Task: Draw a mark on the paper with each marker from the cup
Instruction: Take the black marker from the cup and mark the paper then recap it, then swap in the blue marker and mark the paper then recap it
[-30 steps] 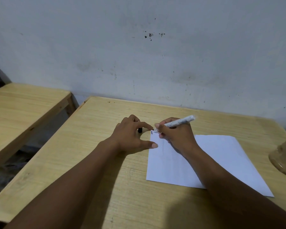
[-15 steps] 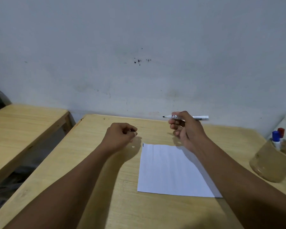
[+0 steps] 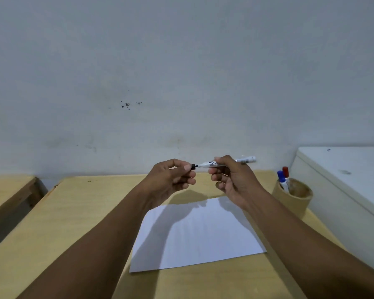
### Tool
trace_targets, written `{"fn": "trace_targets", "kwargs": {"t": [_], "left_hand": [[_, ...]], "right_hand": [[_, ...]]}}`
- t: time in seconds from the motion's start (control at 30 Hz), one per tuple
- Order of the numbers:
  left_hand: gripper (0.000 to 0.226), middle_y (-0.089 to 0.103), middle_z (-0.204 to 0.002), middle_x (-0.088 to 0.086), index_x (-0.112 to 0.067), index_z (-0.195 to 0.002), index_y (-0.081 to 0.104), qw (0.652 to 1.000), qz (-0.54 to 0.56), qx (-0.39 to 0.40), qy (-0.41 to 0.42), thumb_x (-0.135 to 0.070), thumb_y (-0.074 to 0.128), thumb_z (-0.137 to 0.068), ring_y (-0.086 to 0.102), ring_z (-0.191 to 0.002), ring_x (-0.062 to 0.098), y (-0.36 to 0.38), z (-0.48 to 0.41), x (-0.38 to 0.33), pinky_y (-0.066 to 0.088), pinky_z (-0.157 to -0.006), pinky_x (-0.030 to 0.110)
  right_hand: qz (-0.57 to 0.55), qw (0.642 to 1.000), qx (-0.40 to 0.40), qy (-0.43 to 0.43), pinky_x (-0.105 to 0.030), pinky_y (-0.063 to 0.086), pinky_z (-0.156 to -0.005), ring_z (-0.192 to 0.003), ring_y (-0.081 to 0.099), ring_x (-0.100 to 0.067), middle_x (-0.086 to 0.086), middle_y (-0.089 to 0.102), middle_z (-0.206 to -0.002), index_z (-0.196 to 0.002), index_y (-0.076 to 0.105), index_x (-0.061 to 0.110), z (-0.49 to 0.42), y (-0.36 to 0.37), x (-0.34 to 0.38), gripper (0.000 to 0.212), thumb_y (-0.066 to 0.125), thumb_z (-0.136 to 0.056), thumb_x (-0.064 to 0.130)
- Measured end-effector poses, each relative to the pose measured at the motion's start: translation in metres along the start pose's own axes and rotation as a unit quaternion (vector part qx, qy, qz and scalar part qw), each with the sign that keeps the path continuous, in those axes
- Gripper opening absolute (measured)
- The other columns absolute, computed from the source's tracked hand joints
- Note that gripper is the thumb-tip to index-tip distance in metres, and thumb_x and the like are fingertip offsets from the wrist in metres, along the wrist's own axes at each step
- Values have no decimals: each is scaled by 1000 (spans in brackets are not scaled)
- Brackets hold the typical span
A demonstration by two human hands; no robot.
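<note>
My right hand grips a white marker held level above the table, its tip pointing left. The black cap is pinched in my left hand and sits at the marker's tip. A white sheet of paper lies flat on the wooden table below both hands. At the right stands a tan cup with a blue-capped marker and a red-capped marker upright in it.
A white box or cabinet stands just right of the cup. A second wooden table lies at the left across a gap. A grey wall runs behind.
Both hands rose off the paper and came together in the air. The cap in my left hand now meets the marker's tip. The view tilted up, bringing the cup fully into sight.
</note>
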State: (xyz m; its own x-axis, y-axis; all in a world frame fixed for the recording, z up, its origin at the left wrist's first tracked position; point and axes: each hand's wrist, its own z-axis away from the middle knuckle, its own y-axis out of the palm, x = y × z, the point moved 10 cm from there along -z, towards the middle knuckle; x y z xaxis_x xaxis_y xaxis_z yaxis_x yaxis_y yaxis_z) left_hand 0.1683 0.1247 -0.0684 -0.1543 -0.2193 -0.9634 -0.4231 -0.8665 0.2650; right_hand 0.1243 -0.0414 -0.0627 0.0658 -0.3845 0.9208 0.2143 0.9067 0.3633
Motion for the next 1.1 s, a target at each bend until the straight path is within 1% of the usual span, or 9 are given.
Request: {"fn": "trace_targets", "kwargs": {"t": [0.3,0.43,0.53,0.6,0.7,0.83,0.97,1.03,1.1], "left_hand": [[11,70,-74,10,-6,-87,69,999,-34,13,30,-15,72,-92,67,-62,18,63,-19,-3,54,-62,25],[12,71,-74,10,-5,-91,69,995,-77,40,47,-17,72,-93,68,-62,20,92,-26,-14,53,-62,26],[10,71,-71,9,-3,-92,69,990,-115,37,70,-12,73,-92,70,-62,21,111,-34,-33,55,-64,28],[8,72,-70,9,-1,-92,70,982,-164,47,84,-8,73,-91,71,-65,22,125,-37,-44,56,-65,27],[10,73,-68,7,1,-91,71,964,-235,76,101,-8,75,-89,72,-67,21,151,-41,-50,56,-64,26],[11,78,-86,25,1,-88,69,937,-313,95,121,-8,75,-90,71,-63,17,187,-48,-39,55,-61,26],[23,78,-75,10,-6,-89,73,903,-394,117,127,-28,81,-85,70,-59,13,217,-51,-19,50,-57,24],[30,78,-75,5,-13,-92,76,884,-435,113,130,-43,74,-88,67,-57,9,227,-51,-12,49,-56,21],[28,77,-77,6,-16,-100,75,880,-449,82,130,-41,61,-96,65,-60,13,226,-57,-9,49,-60,24]], "right_hand": [[-20,999,-9,-34,-20,46,-42,-49,67,-14,-13,72,-70,-90,67,3,13,-34,23,14,71,-95,15],[81,996,-20,-12,-19,36,-35,-43,63,-13,-9,72,-66,-102,65,8,26,-63,50,38,69,-94,45],[99,987,-123,-10,-15,27,-30,-31,49,-11,-10,69,-60,-102,62,10,39,-119,76,56,62,-91,64],[115,973,-198,-21,-15,23,-29,-27,41,-10,-12,66,-60,-100,60,9,51,-160,91,52,59,-95,60],[208,945,-249,-36,-19,26,-31,-31,41,-13,-14,65,-64,-104,63,4,65,-196,103,38,59,-100,42],[285,924,-252,-49,-20,31,-34,-37,45,-17,-13,69,-60,-100,67,2,66,-213,99,27,61,-99,28],[295,922,-245,-58,-20,33,-35,-32,48,-14,-14,71,-62,-95,66,1,62,-221,90,23,63,-98,23],[295,921,-246,-62,-19,33,-35,-32,49,-13,-14,71,-63,-96,67,0,62,-224,89,23,64,-98,23],[294,922,-244,-65,-19,34,-35,-33,50,-13,-13,71,-63,-97,68,1,61,-225,89,21,64,-98,22]]}}
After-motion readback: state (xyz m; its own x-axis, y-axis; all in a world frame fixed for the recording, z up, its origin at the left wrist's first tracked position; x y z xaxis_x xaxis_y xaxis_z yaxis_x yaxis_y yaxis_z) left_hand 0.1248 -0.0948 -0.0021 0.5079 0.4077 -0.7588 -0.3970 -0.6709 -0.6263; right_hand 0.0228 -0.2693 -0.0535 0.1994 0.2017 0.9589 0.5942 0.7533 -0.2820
